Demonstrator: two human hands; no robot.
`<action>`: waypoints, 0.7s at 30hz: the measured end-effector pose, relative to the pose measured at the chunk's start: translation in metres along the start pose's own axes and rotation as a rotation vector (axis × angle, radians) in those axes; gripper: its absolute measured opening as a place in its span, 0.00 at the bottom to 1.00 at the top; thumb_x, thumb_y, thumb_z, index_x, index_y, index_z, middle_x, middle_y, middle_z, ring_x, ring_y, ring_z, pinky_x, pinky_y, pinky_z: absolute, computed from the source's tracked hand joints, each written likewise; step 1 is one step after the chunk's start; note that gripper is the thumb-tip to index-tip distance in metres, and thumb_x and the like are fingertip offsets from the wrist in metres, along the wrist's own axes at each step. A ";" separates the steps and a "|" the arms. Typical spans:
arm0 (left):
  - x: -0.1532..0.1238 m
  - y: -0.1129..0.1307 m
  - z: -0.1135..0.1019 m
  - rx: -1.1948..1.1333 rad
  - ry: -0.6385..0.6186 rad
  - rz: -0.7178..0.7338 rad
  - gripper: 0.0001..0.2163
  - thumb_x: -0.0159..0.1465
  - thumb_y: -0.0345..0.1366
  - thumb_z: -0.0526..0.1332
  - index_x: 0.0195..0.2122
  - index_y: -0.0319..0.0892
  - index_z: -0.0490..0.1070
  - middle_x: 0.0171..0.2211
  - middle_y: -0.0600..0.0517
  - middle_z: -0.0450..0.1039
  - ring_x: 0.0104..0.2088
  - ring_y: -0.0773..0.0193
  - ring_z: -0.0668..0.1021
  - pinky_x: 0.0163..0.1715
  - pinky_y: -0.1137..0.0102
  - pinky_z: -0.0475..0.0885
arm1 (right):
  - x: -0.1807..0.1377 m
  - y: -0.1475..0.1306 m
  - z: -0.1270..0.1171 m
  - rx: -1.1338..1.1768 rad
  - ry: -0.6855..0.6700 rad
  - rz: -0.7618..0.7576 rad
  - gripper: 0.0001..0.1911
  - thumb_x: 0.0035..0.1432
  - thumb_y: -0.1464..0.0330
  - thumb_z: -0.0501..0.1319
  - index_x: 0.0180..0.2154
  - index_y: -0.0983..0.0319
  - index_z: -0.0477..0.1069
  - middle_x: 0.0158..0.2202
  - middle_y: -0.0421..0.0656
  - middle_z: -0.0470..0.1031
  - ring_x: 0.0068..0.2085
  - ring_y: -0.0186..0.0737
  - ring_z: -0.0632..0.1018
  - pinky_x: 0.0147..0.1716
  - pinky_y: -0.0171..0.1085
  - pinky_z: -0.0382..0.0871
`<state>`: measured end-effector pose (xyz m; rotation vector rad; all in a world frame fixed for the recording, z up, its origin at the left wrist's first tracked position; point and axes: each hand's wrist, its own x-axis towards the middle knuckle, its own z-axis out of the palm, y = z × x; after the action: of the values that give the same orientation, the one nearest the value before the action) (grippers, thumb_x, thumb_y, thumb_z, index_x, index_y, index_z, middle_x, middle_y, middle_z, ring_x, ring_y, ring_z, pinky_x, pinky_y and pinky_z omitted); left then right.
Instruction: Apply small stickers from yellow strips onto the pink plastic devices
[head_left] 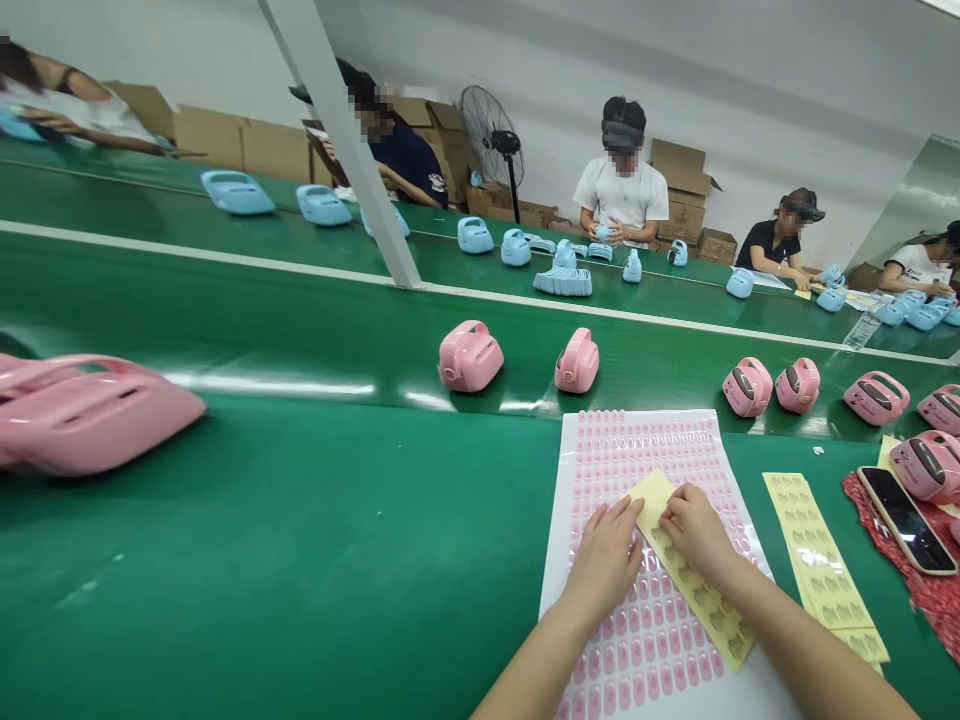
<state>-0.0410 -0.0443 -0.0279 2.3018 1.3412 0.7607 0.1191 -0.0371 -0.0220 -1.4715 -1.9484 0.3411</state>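
Note:
A yellow sticker strip (694,585) with rows of small grey stickers lies slantwise over a large white sheet of pink oval stickers (660,680). My left hand (609,548) rests on the sheet, fingers extended, with its fingertips touching the strip's left edge near the upper end. On the strip's right side, my right hand (696,530) has thumb and forefinger pinched together over the stickers. Whatever is between those fingers is hidden. More yellow sticker strips (821,560) lie to the right of the sheet.
Pink plastic cases with handles (470,357) stand along the green belt; one (97,410) is close at left. A phone (907,520) lies on red cloth (930,590) at right. Beyond a white rail (525,300), several people work among light-blue cases (475,236). A slanted post (352,140) rises there.

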 end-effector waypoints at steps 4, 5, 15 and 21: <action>0.001 0.001 -0.002 0.042 -0.038 -0.009 0.19 0.57 0.28 0.48 0.51 0.40 0.62 0.49 0.45 0.69 0.52 0.55 0.68 0.52 0.54 0.61 | 0.002 0.000 -0.002 0.116 -0.005 0.074 0.07 0.49 0.75 0.56 0.24 0.60 0.68 0.29 0.43 0.67 0.30 0.40 0.73 0.28 0.39 0.71; 0.001 0.002 -0.002 0.050 -0.043 -0.010 0.19 0.57 0.28 0.48 0.51 0.39 0.62 0.49 0.44 0.69 0.52 0.54 0.68 0.51 0.53 0.61 | 0.002 0.000 -0.001 0.114 -0.003 0.072 0.07 0.49 0.75 0.56 0.23 0.60 0.68 0.29 0.43 0.67 0.30 0.40 0.73 0.28 0.39 0.71; 0.003 0.006 -0.007 0.055 -0.084 -0.038 0.19 0.56 0.27 0.49 0.50 0.37 0.62 0.49 0.41 0.69 0.52 0.52 0.68 0.51 0.51 0.61 | 0.005 -0.007 -0.028 0.331 -0.324 0.126 0.04 0.46 0.71 0.61 0.22 0.61 0.70 0.35 0.45 0.69 0.36 0.41 0.74 0.34 0.41 0.70; 0.004 0.009 -0.007 0.032 -0.054 -0.054 0.20 0.55 0.24 0.49 0.50 0.38 0.63 0.49 0.41 0.69 0.53 0.52 0.68 0.51 0.50 0.60 | 0.049 -0.021 -0.063 0.661 -0.267 0.154 0.10 0.50 0.63 0.59 0.34 0.60 0.72 0.31 0.40 0.70 0.33 0.36 0.72 0.35 0.37 0.68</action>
<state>-0.0380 -0.0452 -0.0163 2.2837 1.3951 0.6599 0.1364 -0.0101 0.0538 -1.1667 -1.6700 1.1757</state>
